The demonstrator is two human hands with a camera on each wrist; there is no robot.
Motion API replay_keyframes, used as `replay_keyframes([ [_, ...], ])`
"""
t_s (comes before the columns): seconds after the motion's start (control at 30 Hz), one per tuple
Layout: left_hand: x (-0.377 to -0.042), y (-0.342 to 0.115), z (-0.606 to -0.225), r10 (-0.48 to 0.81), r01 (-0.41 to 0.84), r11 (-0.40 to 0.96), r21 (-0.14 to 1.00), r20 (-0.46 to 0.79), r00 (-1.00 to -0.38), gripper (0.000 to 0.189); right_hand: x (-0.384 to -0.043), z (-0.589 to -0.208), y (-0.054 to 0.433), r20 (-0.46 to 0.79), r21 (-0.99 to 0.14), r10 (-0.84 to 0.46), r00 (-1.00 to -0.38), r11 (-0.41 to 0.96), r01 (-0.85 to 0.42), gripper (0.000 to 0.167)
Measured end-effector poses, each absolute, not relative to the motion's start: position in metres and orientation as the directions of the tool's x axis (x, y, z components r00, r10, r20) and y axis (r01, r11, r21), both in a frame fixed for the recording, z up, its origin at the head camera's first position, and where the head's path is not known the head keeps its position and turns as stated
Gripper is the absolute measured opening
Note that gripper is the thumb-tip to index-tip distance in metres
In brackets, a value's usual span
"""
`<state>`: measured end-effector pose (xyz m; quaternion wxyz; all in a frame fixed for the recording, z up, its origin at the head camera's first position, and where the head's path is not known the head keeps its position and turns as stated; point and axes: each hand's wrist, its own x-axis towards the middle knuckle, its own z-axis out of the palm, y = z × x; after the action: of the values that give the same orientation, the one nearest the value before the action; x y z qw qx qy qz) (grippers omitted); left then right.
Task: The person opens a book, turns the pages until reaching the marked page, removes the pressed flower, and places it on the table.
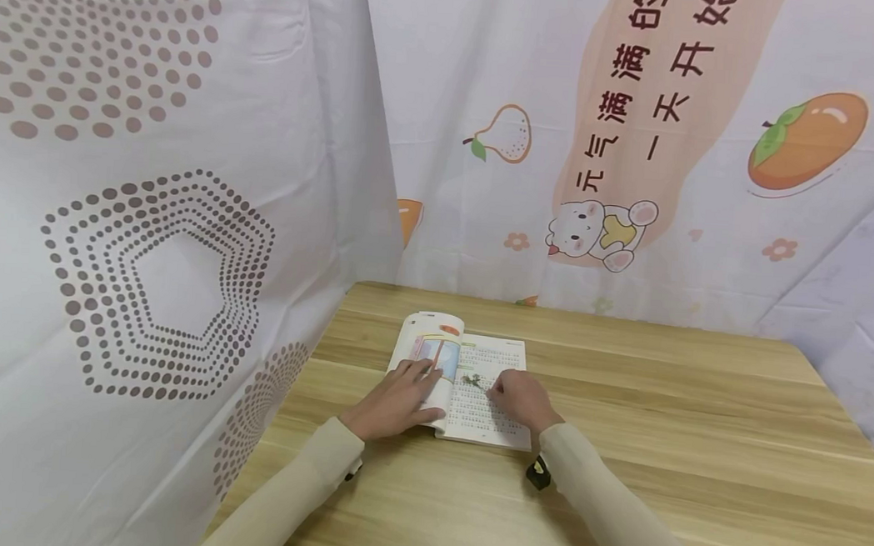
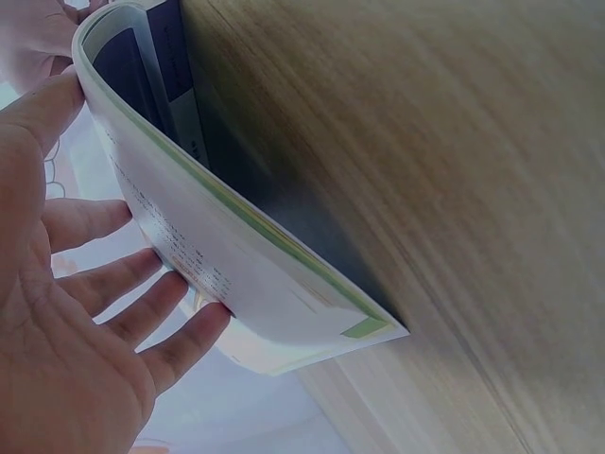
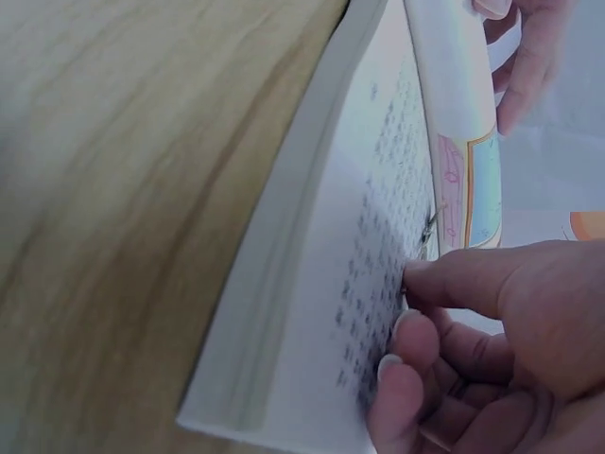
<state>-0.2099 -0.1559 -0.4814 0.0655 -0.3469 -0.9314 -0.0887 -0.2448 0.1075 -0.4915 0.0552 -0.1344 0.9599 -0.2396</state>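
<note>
An open book (image 1: 485,422) lies on the table, its left pages (image 1: 426,327) bowed upward and its right page printed with rows of text. My left hand (image 1: 399,398) rests on the left pages with fingers spread; in the left wrist view the fingertips (image 2: 216,314) press the curved page. Over the right page, my right hand (image 1: 521,397) has its fingers curled and pinches the thin end of a small, dark green, sprig-like thing (image 1: 472,380). Only a slim dark piece of it shows past the thumb in the right wrist view, so its exact kind is unclear.
The wooden table (image 1: 668,421) extends to the right of the book. A white printed curtain (image 1: 180,291) hangs along the left side, and another printed cloth (image 1: 471,208) hangs behind the table. A small black object (image 1: 538,474) shows at the right sleeve cuff.
</note>
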Motion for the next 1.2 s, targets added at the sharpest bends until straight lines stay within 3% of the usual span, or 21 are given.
replay_keyframes([
  [1.2,-0.208,-0.154,-0.48,0.624,0.646,0.754,0.119,0.18,-0.761,0.07,-0.237,-0.489,0.125,0.073,-0.511,-0.296,-0.952,0.809,-0.291,0.011],
])
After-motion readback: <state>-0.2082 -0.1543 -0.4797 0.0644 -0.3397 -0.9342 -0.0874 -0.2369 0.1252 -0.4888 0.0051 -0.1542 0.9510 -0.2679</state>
